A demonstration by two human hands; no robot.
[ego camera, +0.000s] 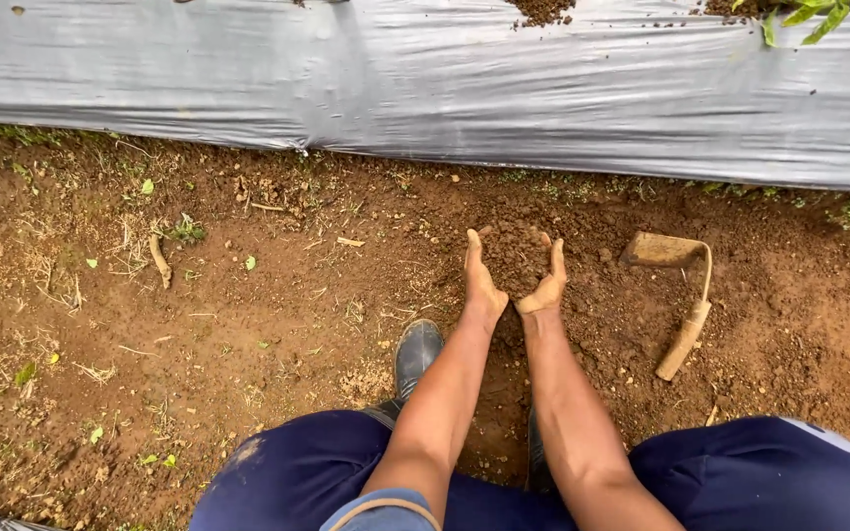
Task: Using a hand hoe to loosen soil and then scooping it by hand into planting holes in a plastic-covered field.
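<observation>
I am crouched over bare brown ground. My left hand (479, 280) and my right hand (547, 283) are cupped side by side, palms up, and hold a heap of loose brown soil (514, 254) between them. The heels of both hands touch. A short hand hoe (683, 295) with a rusty blade and a wooden handle lies on the dirt just right of my right hand, untouched.
A grey plastic mulch sheet (425, 84) covers a raised bed along the far side, with planting holes and green leaves (807, 18) at the top right. My dark boot (416, 354) and blue trouser knees (297, 472) sit below my arms. Weeds and twigs dot the left ground.
</observation>
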